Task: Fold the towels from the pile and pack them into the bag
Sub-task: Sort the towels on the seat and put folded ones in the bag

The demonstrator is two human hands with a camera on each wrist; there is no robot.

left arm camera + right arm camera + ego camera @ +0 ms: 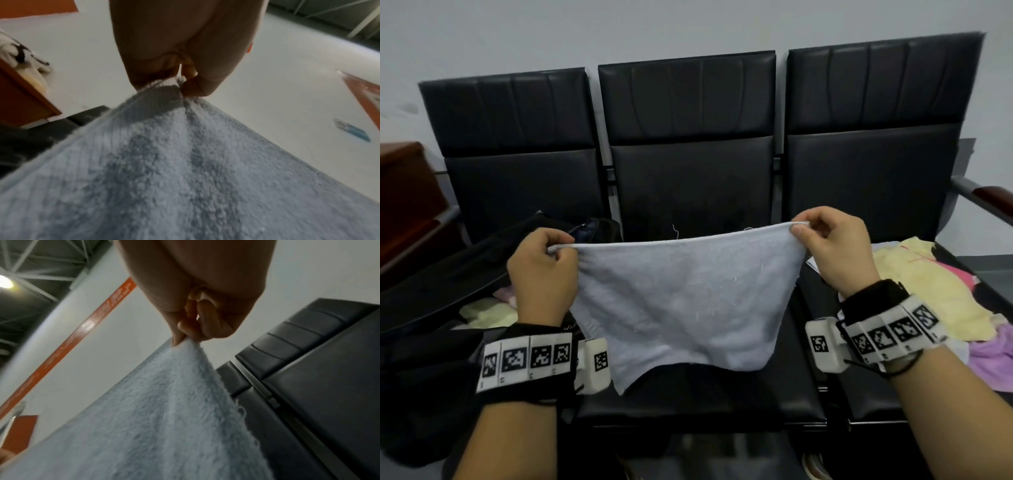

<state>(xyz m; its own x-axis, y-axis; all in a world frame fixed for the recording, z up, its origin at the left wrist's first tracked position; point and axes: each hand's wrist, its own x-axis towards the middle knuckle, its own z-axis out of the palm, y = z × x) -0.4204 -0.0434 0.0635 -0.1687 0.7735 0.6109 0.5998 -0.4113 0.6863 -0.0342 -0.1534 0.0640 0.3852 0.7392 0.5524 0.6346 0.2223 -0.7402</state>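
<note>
Terry-cloth pale blue towel (681,301) is hanging above the black padded seat (688,401), its top corners pinched by left hand (541,270) and right hand (832,250) fingers. Either shallow pinch slipping risks dropping a corner, spoiling the fold.

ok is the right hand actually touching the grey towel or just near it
Touching. In the right wrist view the right hand pinches a corner of the grey towel between thumb and fingertips, and the cloth hangs from that pinch.

Dim, flat indoor light throughout. A ceiling lamp (4,283) glares at the upper left of the right wrist view. Both wrist views are soft and blurred; the head view bows straight lines near its edges.
</note>
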